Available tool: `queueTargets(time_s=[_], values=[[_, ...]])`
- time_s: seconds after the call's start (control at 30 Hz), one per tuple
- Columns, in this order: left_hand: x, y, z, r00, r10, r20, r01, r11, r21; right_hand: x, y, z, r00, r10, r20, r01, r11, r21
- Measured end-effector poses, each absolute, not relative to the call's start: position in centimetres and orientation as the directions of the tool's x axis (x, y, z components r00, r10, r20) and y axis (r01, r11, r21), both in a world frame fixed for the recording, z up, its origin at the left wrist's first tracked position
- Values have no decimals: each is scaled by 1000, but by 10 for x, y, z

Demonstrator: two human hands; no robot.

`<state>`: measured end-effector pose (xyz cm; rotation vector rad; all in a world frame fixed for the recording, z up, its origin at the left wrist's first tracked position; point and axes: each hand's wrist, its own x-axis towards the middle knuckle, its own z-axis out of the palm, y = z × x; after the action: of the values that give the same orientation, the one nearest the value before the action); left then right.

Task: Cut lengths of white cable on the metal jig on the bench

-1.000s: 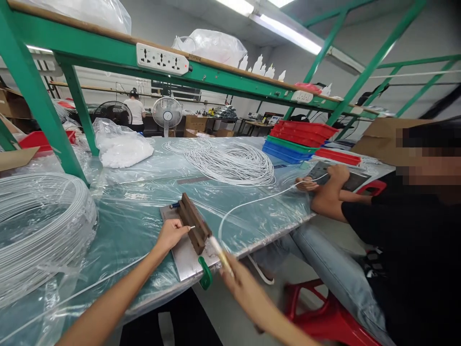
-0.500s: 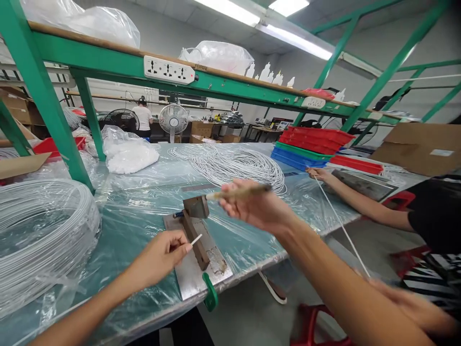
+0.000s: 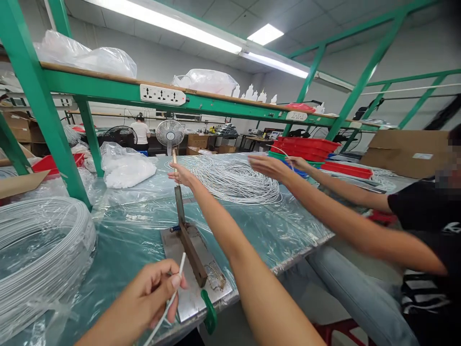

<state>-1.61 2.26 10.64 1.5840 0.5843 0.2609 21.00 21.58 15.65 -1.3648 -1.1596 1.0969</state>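
Beyond left grip (image 3: 154, 292), pinching smooth white cable (image 3: 182, 263) near its tip: brown hinged tool (image 3: 193, 258), straight bar (image 3: 179, 205) upright, slim handle (image 3: 175, 157) in right grip (image 3: 183, 176). Left of both grips, plastic-wrapped coil (image 3: 39, 281) on tabletop (image 3: 127, 245).

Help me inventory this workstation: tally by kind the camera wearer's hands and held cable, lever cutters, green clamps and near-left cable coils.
Left hand and right hand: 2
Held white cable: 1
Lever cutter: 1
Green clamp: 1
Near-left cable coil: 1
Total: 6
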Motion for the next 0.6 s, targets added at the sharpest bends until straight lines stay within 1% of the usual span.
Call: queueTargets(time_s=[0.1, 0.2, 0.23, 0.27, 0.3, 0.33, 0.37, 0.4, 0.43, 0.47, 0.53, 0.6], values=[[-21, 31, 113, 765, 640, -71, 97, -5, 995, 199, 200, 150, 176, 981, 81, 156, 53, -986], [-27, 37, 128, 592, 799, 108, -64, -87, 994, 190, 159, 141, 116, 979, 169, 200, 144, -969], [-29, 39, 133, 507, 845, 171, -119, -128, 985, 186, 139, 137, 23, 988, 156, 207, 148, -967], [-29, 40, 138, 415, 881, 228, -173, -170, 970, 182, 118, 133, -129, 986, 111, 204, 135, -970], [-29, 41, 143, 328, 904, 275, -224, -208, 952, 176, 95, 129, -320, 947, 42, 191, 107, -976], [-27, 41, 146, 256, 917, 307, -267, -238, 934, 170, 73, 124, -506, 862, -32, 176, 67, -982], [-24, 41, 148, 205, 922, 329, -305, -259, 916, 163, 51, 120, -652, 753, -90, 156, 17, -988], [-20, 41, 149, 179, 923, 341, -339, -268, 902, 156, 31, 116, -743, 659, -122, 128, -38, -991], [-15, 41, 149, 175, 921, 347, -363, -267, 893, 149, 13, 113, -778, 615, -128, 97, -84, -992], [-9, 40, 147, 192, 918, 348, -376, -258, 890, 144, -1, 112, -766, 631, -119, 61, -113, -992], [1, 37, 140, 279, 901, 332, -354, -225, 908, 142, -19, 115, -671, 739, -69, -16, -107, -994], [6, 33, 127, 467, 848, 249, -235, -152, 960, 157, -24, 125, -462, 886, 42, -88, 2, -996]])
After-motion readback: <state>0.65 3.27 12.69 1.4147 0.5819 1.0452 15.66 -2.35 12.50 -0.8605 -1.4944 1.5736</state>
